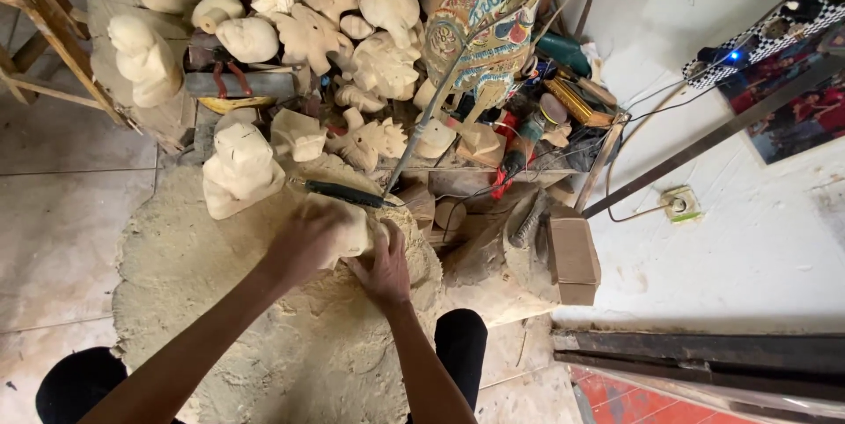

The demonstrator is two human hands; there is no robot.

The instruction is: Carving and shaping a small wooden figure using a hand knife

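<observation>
Head view looks straight down on a mound of pale wood shavings (220,301) spread over the tiled floor; everything else is placed from this mound. On its upper part, near the crest, lies a pale wooden carving block (348,228), and both hands are on it; the left hand (304,243) is clenched over the block's left side, fingers wrapped round the wood; the right hand (383,272) presses against the block from just below and to its right, fingers curled on the wood, thumb up along it. Just above the block, at the mound's upper edge, a dark-handled carving tool (339,192) lies flat, untouched by either hand. At the mound's upper left edge stands a rough unpainted carved figure (238,169); beyond the top of the mound a crowd of similar pale carvings (334,28) is piled, with a painted puppet figure (480,36) tilted among them. Off the mound's right side sits a small cardboard box (572,258).
</observation>
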